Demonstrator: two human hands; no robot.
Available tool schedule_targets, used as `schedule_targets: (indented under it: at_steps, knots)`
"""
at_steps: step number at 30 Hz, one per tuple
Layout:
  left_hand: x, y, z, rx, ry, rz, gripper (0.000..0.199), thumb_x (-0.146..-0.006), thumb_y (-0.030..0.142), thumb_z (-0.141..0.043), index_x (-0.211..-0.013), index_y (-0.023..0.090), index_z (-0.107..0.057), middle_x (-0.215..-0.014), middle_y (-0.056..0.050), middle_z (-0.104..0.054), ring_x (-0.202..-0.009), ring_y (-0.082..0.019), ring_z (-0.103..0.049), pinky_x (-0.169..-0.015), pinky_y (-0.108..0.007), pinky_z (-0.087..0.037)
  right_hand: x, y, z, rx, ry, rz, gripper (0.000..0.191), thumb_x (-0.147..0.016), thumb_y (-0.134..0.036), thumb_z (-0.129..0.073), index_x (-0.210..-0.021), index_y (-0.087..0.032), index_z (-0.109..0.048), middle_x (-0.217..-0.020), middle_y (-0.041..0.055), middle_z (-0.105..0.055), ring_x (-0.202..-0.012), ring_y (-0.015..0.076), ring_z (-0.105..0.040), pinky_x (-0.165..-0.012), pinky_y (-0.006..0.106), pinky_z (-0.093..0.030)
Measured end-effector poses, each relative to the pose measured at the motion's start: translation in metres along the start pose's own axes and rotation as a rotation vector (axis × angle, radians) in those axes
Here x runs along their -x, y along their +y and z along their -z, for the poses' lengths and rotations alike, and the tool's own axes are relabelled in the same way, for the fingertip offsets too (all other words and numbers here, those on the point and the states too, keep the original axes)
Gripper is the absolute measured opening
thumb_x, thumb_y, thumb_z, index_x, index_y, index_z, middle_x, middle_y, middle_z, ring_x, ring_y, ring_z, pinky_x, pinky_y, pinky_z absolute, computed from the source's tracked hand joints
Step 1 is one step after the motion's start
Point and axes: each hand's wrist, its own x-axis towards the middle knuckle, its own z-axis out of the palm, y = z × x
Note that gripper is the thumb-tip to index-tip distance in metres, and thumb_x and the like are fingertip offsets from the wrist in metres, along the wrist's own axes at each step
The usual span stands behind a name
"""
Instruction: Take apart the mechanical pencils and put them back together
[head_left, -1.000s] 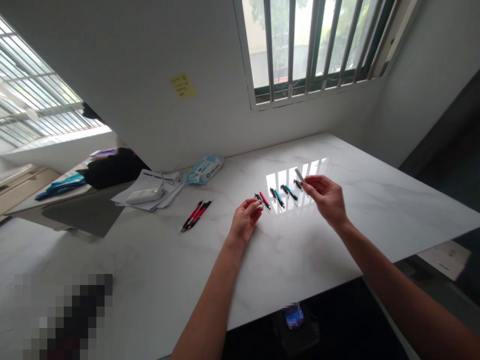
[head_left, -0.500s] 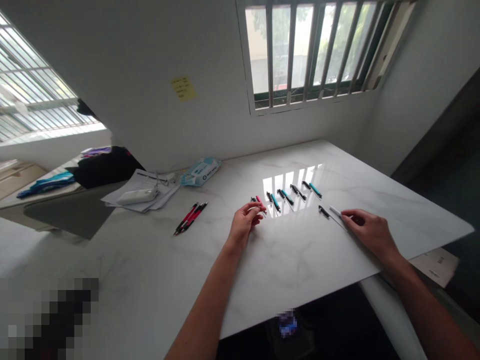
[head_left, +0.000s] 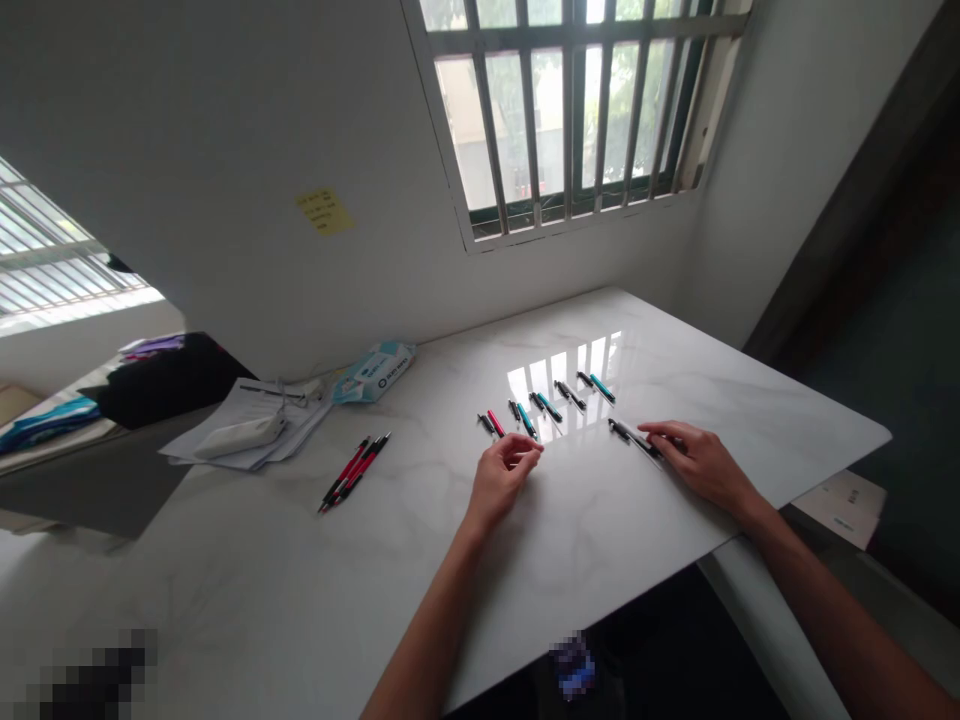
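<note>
My left hand is over the table with fingers curled and thumb and fingertips pinched together; anything between them is too small to make out. Just beyond it lie a red pen barrel and a black pen part. My right hand rests low over the table, its fingers closed on a pale pen barrel. Beside that barrel are a short black pen part and a thin refill. Several other disassembled pens, among them a teal barrel, form a slanting row farther back.
Several red-and-black pens lie together on the left of the marble-patterned table. Behind them are papers with a white device, and a pack of wipes. A barred window is in the wall behind the table.
My right hand has lowered the pale barrel alongside the black part and refill. My left hand has drawn back from the red pen parts, fingers more pinched. The view has shifted, moving the scene leftward.
</note>
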Motion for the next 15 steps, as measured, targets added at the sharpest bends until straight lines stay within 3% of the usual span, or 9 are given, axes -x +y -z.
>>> schedule_targets:
  at_steps: [3,7,11,15]
  knots:
    - [-0.003,0.012,-0.027,-0.155,-0.034,-0.071,0.015,-0.085,0.034,-0.072,-0.088,0.02,-0.076,-0.101,-0.007,-0.078,-0.081,-0.018,-0.07,-0.073,-0.029,-0.056,-0.001,-0.002,0.001,-0.04,-0.014,-0.017,0.032,-0.101,-0.041,-0.053,-0.117,-0.029,-0.078,-0.119,0.0038,-0.078,-0.102,0.0271,-0.072,-0.085,0.037,-0.055]
    - [-0.013,0.025,-0.073,-0.244,-0.135,-0.101,0.009,-0.085,0.023,-0.069,-0.088,0.022,-0.077,-0.086,-0.002,-0.077,-0.073,-0.016,-0.069,-0.072,-0.029,-0.057,-0.001,-0.006,0.003,-0.025,-0.011,-0.051,0.028,-0.098,-0.041,-0.058,-0.114,-0.03,-0.078,-0.111,0.0028,-0.08,-0.084,0.0238,-0.072,-0.077,0.036,-0.054]
    - [-0.024,0.025,-0.116,-0.348,-0.098,-0.121,0.016,-0.083,0.013,-0.066,-0.088,0.024,-0.077,-0.089,0.001,-0.079,-0.077,-0.016,-0.071,-0.08,-0.031,-0.056,-0.001,-0.009,0.004,-0.041,-0.005,-0.05,0.025,-0.096,-0.039,-0.061,-0.111,-0.028,-0.078,-0.102,0.0028,-0.08,-0.076,0.0212,-0.069,-0.074,0.034,-0.053]
    - [-0.031,0.018,-0.137,-0.505,-0.055,-0.227,0.011,-0.085,0.019,-0.072,-0.089,0.026,-0.079,-0.095,0.0,-0.079,-0.091,-0.021,-0.067,-0.092,-0.037,-0.054,-0.001,-0.009,0.005,-0.052,-0.008,-0.038,0.023,-0.095,-0.038,-0.062,-0.108,-0.027,-0.078,-0.101,0.0022,-0.079,-0.079,0.021,-0.069,-0.075,0.033,-0.053]
